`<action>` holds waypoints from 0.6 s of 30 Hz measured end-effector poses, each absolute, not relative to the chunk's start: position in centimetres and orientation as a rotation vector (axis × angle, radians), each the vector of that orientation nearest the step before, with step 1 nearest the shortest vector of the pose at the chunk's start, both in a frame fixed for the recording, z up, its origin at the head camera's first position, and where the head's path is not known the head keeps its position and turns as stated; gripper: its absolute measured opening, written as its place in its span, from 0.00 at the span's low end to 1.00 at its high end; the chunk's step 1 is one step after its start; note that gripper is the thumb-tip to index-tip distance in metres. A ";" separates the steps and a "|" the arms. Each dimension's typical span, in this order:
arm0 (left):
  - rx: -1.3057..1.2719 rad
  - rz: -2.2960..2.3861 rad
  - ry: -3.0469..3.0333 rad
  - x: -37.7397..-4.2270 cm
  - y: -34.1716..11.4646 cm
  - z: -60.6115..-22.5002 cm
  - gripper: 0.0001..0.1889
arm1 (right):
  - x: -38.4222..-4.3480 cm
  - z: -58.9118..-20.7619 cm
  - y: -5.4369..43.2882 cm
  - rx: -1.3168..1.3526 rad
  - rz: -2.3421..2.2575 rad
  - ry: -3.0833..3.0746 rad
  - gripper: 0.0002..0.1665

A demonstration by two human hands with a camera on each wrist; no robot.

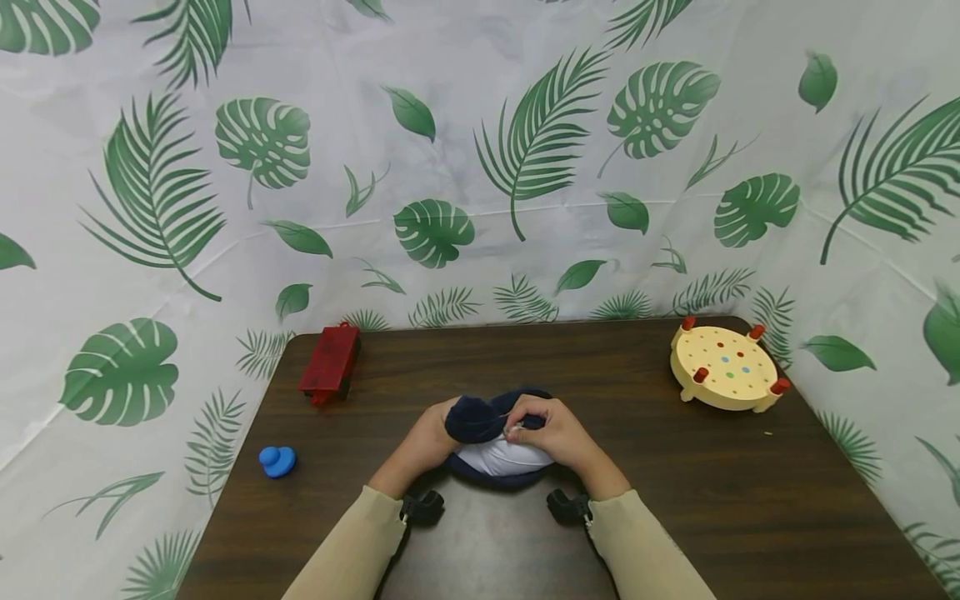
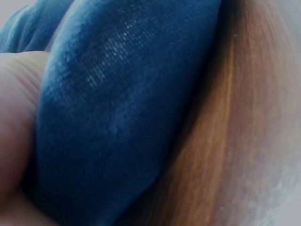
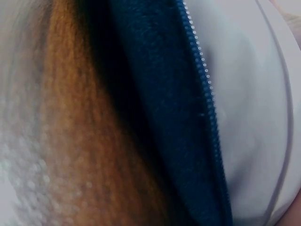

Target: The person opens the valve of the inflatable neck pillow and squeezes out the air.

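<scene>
A small cushion with a navy plush cover lies in front of me, its zip unfastened and the white inner pad showing. In the right wrist view, the zip teeth run along the cover's edge beside the smooth white pad. My left hand grips a bunched, raised fold of the cover from the left. From the other side, my right hand pinches thumb and forefinger together at the cover's opening, over the white pad. What exactly sits between those fingertips, I cannot tell.
A red box stands at the back left of the dark wooden table. Nearer on the left is a small blue toy. At the back right sits a round yellow board with red pegs. A leaf-printed curtain hangs behind.
</scene>
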State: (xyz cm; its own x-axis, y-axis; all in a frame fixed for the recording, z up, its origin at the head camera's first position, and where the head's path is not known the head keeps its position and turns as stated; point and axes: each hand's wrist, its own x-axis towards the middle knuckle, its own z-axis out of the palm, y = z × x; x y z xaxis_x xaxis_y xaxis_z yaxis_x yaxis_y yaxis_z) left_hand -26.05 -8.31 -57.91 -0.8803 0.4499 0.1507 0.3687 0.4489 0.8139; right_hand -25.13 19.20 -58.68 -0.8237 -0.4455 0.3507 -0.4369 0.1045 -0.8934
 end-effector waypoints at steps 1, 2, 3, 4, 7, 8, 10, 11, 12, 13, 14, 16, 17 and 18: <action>0.737 1.422 2.601 -26.1 -8.3 -57.9 0.20 | -25.1 -58.7 19.2 -0.929 -1.881 2.325 0.08; 0.742 1.418 2.603 -26.0 -8.3 -58.0 0.20 | -25.1 -58.6 19.2 -0.926 -1.883 2.322 0.08; 0.746 1.414 2.609 -26.1 -8.3 -58.0 0.19 | -25.1 -58.6 19.2 -0.925 -1.884 2.318 0.08; 0.746 1.408 2.613 -26.0 -8.3 -58.0 0.19 | -25.1 -58.6 19.2 -0.925 -1.886 2.315 0.08; 0.745 1.397 2.625 -26.0 -8.3 -58.1 0.18 | -25.0 -58.6 19.2 -0.928 -1.886 2.308 0.08; 0.745 1.393 2.629 -26.0 -8.2 -58.1 0.18 | -25.1 -58.7 19.2 -0.928 -1.886 2.306 0.07; 0.744 1.395 2.632 -26.0 -8.2 -58.1 0.17 | -25.1 -58.7 19.3 -0.927 -1.884 2.307 0.07; 0.747 1.396 2.632 -25.9 -8.2 -58.1 0.17 | -25.1 -58.7 19.3 -0.926 -1.885 2.306 0.07; 0.749 1.397 2.632 -25.9 -8.2 -58.0 0.17 | -25.1 -58.8 19.3 -0.925 -1.884 2.307 0.07; 0.754 1.394 2.632 -25.9 -8.2 -58.0 0.17 | -25.2 -58.8 19.3 -0.924 -1.885 2.305 0.07; 0.761 1.393 2.630 -25.9 -8.2 -58.0 0.17 | -25.2 -58.8 19.3 -0.920 -1.885 2.302 0.07; 0.782 1.387 2.629 -25.8 -8.2 -57.9 0.16 | -25.2 -58.9 19.2 -0.918 -1.886 2.295 0.07; 0.791 1.381 2.628 -25.8 -8.3 -57.9 0.16 | -25.2 -58.9 19.2 -0.916 -1.886 2.291 0.07; 0.805 1.376 2.628 -25.8 -8.3 -57.9 0.15 | -25.2 -58.9 19.2 -0.912 -1.884 2.288 0.06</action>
